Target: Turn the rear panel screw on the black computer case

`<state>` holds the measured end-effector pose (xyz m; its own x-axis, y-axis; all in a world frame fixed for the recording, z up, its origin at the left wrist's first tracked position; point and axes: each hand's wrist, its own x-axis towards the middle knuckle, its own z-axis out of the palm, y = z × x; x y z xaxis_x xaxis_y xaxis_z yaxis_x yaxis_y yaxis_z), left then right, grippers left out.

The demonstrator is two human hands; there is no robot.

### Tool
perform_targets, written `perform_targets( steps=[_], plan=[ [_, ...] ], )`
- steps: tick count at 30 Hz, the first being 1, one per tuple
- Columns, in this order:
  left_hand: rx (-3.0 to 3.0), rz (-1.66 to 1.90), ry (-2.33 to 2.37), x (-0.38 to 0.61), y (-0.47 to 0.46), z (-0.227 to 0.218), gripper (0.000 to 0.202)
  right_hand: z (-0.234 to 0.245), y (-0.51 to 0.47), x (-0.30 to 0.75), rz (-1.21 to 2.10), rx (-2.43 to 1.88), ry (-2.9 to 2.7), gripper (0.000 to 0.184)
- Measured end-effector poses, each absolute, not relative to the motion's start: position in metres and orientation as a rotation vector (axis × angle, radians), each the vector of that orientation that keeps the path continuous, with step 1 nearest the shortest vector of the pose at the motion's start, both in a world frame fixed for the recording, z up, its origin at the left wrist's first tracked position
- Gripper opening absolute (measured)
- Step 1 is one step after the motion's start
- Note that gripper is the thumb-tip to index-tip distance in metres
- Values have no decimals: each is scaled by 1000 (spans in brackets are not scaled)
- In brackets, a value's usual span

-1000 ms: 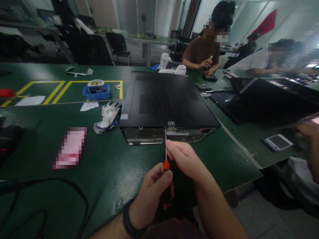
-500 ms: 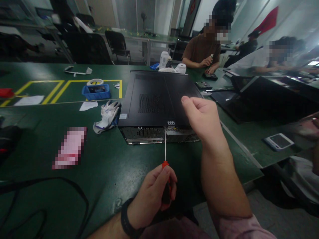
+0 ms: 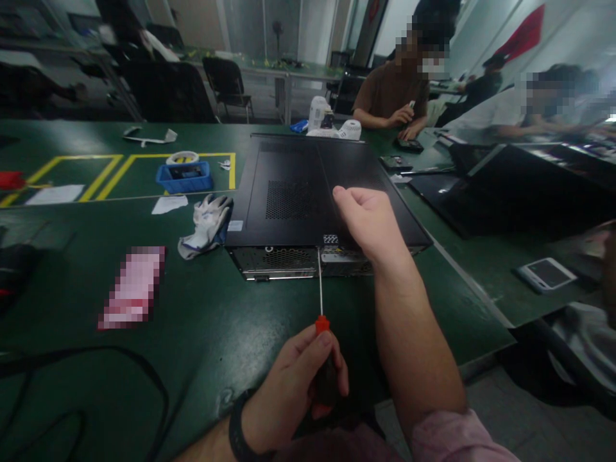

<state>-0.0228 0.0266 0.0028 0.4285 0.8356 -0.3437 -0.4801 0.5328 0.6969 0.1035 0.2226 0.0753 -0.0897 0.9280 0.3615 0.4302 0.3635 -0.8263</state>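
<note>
A black computer case (image 3: pixel 289 157) lies flat on the green table, its perforated end facing me. My left hand (image 3: pixel 305 378) is wrapped round the red and dark handle of a screwdriver (image 3: pixel 321 289). The long shaft points away from me, and its tip meets the upper edge of the case's near end; any screw there is too small to make out. Over the case's top, right of the vent holes, my right hand (image 3: pixel 368 215) is closed in a loose fist, thumb on top. Whatever its fingers hold, if anything, is hidden.
Left of the case lie work gloves (image 3: pixel 209 221), a blue bin (image 3: pixel 185 176) with parts and a pink packet (image 3: pixel 135 285). Black cables cross the lower left. To the right are a dark panel (image 3: pixel 474 192) and a small grey device (image 3: pixel 546 274). A co-worker (image 3: pixel 389 96) sits across the table.
My right hand has moved left over the case's top, uncovering its near right corner. My left hand and the screwdriver handle have shifted slightly toward me and right; the tip stays at the edge.
</note>
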Motion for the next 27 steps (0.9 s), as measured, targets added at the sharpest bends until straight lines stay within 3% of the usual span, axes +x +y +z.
perform_targets(
  steps=[19, 27],
  plan=[
    [480, 864, 532, -23, 22, -12, 46, 75, 221, 105, 728, -1161, -1698, 53],
    [537, 848, 689, -24, 24, -7, 53, 74, 221, 105, 730, -1160, -1691, 58]
  ],
)
